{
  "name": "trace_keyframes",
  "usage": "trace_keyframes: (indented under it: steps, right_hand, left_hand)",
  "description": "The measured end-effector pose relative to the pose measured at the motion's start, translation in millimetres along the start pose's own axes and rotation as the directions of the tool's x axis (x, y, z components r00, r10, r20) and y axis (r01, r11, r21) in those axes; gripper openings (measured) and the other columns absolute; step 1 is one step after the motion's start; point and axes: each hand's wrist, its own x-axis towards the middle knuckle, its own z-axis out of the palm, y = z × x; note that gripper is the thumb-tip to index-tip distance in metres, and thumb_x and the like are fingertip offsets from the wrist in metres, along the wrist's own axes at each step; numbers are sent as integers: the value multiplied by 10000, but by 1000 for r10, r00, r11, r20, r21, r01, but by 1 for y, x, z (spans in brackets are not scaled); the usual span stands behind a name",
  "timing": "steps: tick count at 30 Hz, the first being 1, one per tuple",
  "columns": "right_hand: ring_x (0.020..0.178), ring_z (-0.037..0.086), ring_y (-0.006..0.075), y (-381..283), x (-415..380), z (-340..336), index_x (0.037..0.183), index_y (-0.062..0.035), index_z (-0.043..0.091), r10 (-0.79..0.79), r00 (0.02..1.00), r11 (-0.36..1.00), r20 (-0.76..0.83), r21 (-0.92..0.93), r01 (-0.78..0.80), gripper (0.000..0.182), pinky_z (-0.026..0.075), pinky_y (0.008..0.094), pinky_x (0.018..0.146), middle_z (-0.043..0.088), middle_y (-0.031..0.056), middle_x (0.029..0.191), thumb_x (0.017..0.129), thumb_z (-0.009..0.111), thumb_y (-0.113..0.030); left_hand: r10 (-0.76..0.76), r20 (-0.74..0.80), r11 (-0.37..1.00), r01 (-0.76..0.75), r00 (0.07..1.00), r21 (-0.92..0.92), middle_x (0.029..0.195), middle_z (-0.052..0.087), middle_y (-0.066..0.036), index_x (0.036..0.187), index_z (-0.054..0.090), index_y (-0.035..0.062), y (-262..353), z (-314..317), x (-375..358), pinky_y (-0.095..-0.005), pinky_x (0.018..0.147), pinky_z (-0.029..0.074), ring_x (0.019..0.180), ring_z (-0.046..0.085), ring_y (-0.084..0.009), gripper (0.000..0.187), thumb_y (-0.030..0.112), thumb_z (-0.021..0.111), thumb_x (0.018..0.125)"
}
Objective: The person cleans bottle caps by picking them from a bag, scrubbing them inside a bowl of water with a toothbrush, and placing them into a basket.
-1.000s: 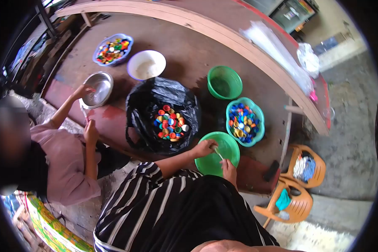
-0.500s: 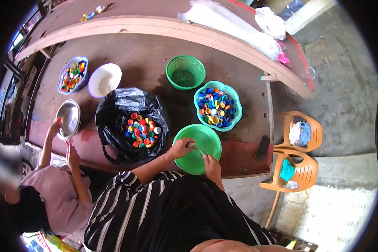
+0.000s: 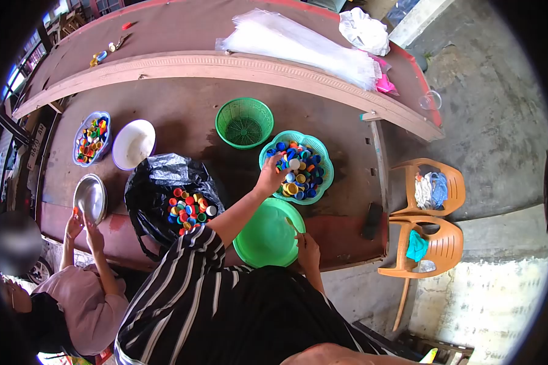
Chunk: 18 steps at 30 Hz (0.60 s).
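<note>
My left hand (image 3: 273, 176) reaches forward to the near-left rim of a teal scalloped bowl (image 3: 323, 155) heaped with coloured bottle caps (image 3: 298, 170). Its fingers curl down among the caps, and whether they grip one is hidden. My right hand (image 3: 308, 244) stays at the near right edge of an empty green basin (image 3: 265, 234) and holds a thin stick-like tool (image 3: 291, 225) that points into the basin. A black plastic bag (image 3: 149, 188), open and holding more coloured caps (image 3: 189, 210), lies to the left of the basin.
Another person in a pink top sits at the left, both hands at a steel bowl (image 3: 90, 198). Further back are a white bowl (image 3: 134, 143), a blue basket of caps (image 3: 91, 137), a green mesh basket (image 3: 245, 121) and clear plastic bags (image 3: 298, 45). Orange chairs (image 3: 429, 243) stand at the right.
My left hand has left the green basin and moved forward to the teal bowl of caps. My right hand stays at the basin with the tool. The view has shifted left.
</note>
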Motion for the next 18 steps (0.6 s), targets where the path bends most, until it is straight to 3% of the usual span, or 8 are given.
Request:
trace_keyframes:
  steps: [3,4,7,8,11,16,17,18]
  right_hand:
    - [764,614,395,8,-3,9,904,-73,644,-4,1000,1000,-6,18,4,270,458,470,649,643,172,813,950,511,-303]
    - [759,613,394,12,-5,13,902,-68,641,-15,1000,1000,-3,17,15,267,457,466,643,639,173,806,950,514,-299]
    - [748,612,390,6,-4,14,907,-62,638,-96,995,994,-8,-47,96,270,453,450,633,634,181,805,949,516,-298]
    - [741,609,389,13,1,18,922,-55,638,-150,988,989,19,17,150,273,449,438,623,633,189,814,954,513,-296]
    - [747,620,375,11,12,23,949,-53,645,-228,971,974,67,12,227,282,461,431,629,642,179,819,958,508,-299]
    - [769,646,340,-31,17,27,970,-48,652,-215,956,974,199,-34,226,294,483,410,658,663,163,837,960,510,-305]
    - [773,650,333,-39,18,27,974,-47,653,-222,949,970,222,-52,239,296,486,406,666,667,160,842,959,511,-307]
    - [779,650,334,-35,21,33,987,-36,648,-251,941,961,228,-61,271,295,486,402,673,666,169,851,956,521,-301]
  left_hand:
    - [-71,43,983,78,997,-165,1126,550,-157,1166,557,31,22,-36,-22,-370,850,542,1078,571,-299,347,58,657,835]
    - [-88,33,989,91,996,-114,1082,556,-138,1083,602,31,35,-51,-32,-348,812,569,1022,598,-275,250,10,631,835]
    - [-91,19,992,92,996,-82,1056,549,-134,1041,615,18,27,-92,-75,-335,801,565,929,617,-257,212,12,635,830]
    - [-66,-33,998,66,997,-2,983,561,-130,988,634,14,22,-106,-90,-323,758,548,846,617,-238,167,17,640,821]
    - [-137,-62,964,147,989,220,907,588,-111,968,636,25,8,-151,-133,-319,732,532,826,633,-223,155,17,650,814]
    - [-187,-229,936,244,955,254,892,627,-123,946,648,10,-40,-208,-191,-324,700,514,767,638,-232,157,28,669,792]
    - [-336,-310,910,391,889,135,854,605,-158,928,651,27,-26,-217,-194,-395,727,490,793,602,-307,191,5,637,739]
    - [-308,-357,909,383,882,164,853,605,-159,916,650,29,-27,-224,-198,-397,731,491,799,601,-312,178,7,639,740]
